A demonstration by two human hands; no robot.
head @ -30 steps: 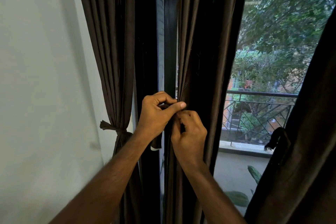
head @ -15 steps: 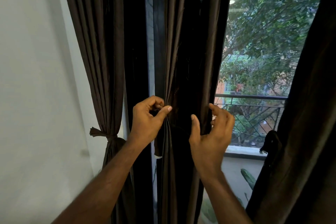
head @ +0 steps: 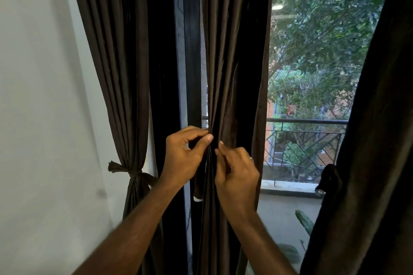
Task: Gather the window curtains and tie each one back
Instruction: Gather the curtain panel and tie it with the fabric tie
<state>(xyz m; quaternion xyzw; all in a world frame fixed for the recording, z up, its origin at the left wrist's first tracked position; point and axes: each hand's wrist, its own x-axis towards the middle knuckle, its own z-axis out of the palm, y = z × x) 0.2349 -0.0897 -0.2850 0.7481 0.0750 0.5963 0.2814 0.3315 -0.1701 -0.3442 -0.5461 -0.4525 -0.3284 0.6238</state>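
The middle curtain (head: 225,73) is pinched at its folds by the fingers of the left hand (head: 183,158) and right hand (head: 237,174), evidently to bunch it for tying. At 9 o'clock, the left curtain (head: 116,73) is already bound by its tie (head: 134,174).

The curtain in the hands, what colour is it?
Dark brown curtain, plain; head view.

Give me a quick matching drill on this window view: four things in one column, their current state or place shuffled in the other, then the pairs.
Things
1. left curtain
2. middle curtain
3. left hand
4. balcony railing

States or places
A. outside, behind the glass
B. pinches the gathered folds from the left side
C. already knotted with a tie-back by the white wall
D. bunched between both hands, no tie round it yet

Pairs: 1-C, 2-D, 3-B, 4-A
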